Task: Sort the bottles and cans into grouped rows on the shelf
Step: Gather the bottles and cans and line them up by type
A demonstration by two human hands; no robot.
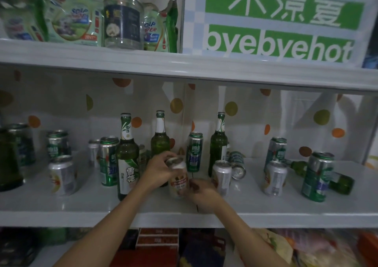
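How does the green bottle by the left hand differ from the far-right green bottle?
The white-labelled green glass bottle stands upright; the far-right green glass bottle lies on its side. The first stands near the shelf front; the second is partly hidden behind a tall green can. Both are green glass.

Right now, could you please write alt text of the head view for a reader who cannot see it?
A left hand and right hand grip a white and orange can at the front of a shelf. Green bottles and green or silver cans stand mixed around it; a few lie toppled.
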